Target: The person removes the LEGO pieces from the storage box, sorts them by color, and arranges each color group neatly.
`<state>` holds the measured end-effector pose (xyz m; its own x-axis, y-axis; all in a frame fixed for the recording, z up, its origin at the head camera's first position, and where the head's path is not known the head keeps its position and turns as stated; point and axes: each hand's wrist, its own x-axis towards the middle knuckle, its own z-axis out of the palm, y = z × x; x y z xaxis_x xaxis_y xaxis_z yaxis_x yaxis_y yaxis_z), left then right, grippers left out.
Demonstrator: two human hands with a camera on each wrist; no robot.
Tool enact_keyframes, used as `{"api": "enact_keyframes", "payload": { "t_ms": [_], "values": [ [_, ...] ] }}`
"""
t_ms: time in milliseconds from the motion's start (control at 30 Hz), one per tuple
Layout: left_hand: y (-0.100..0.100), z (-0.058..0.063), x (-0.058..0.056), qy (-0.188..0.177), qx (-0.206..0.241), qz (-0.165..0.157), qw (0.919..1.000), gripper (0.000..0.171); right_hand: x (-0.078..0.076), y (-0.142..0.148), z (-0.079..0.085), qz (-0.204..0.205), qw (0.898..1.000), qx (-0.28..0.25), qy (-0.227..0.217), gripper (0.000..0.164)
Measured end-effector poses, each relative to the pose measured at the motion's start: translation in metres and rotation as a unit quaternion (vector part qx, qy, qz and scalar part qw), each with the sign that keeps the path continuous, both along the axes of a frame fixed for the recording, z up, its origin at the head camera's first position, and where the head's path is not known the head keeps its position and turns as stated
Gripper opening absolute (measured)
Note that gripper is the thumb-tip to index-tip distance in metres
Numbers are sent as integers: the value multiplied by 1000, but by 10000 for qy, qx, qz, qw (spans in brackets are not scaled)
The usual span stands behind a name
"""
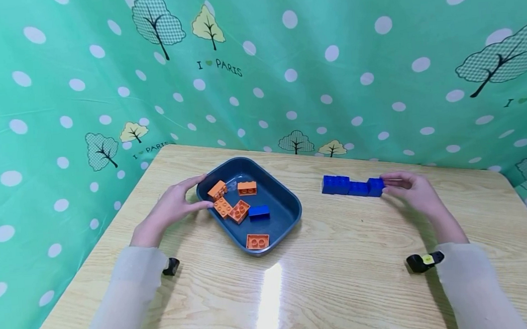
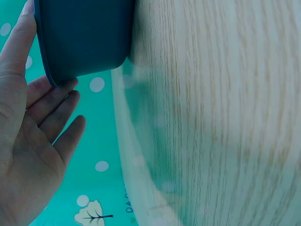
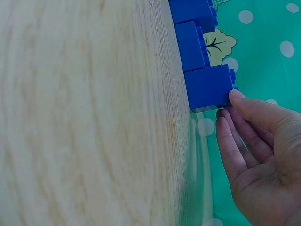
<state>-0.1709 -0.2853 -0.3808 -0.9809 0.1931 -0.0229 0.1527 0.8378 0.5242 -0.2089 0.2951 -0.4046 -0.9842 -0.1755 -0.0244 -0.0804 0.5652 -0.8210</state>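
A dark blue tray (image 1: 280, 203) holds several orange bricks (image 1: 247, 188) and one blue brick (image 1: 259, 212). My left hand (image 1: 172, 205) grips the tray's left side near its far corner, thumb at the rim; in the left wrist view its other fingers lie against the tray's outer corner. To the right, several blue bricks (image 1: 335, 184) stand in a row with uneven tops. The thumb and fingertips of my right hand (image 1: 412, 193) hold the right end of the row's last blue brick (image 1: 375, 186). In the right wrist view that brick (image 3: 209, 88) stands higher than its neighbour.
The wooden table (image 1: 338, 270) carries everything, and a bright reflection lies across its near middle. Behind it and at the left hangs a green cloth (image 1: 258, 84) with white dots and trees. Dark wrist cameras (image 1: 424, 261) sit at both cuffs.
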Motion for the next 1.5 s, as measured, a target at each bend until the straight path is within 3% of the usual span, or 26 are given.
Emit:
{"api": "enact_keyframes", "payload": {
  "t_ms": [300,533,733,967,1133,1500],
  "values": [
    [-1,-1,-2,49,36,-34,10000,87,9,1,10,-447,9982,384,-79,59],
    [-2,-2,-1,38,20,-23,10000,85,11,-7,19,-447,9975,-108,546,53],
    [-1,-2,-1,-27,4,-36,10000,86,17,-28,32,-583,9948,-479,682,49],
    [-1,-2,0,-38,26,-13,10000,87,20,-58,49,-175,9887,-1138,957,41],
    [-2,-3,0,-28,12,-1,10000,87,22,-82,55,136,9845,-1497,899,40],
    [-1,-3,0,9,50,-1,10000,88,25,-152,55,739,9808,-1803,126,41]
  ]
}}
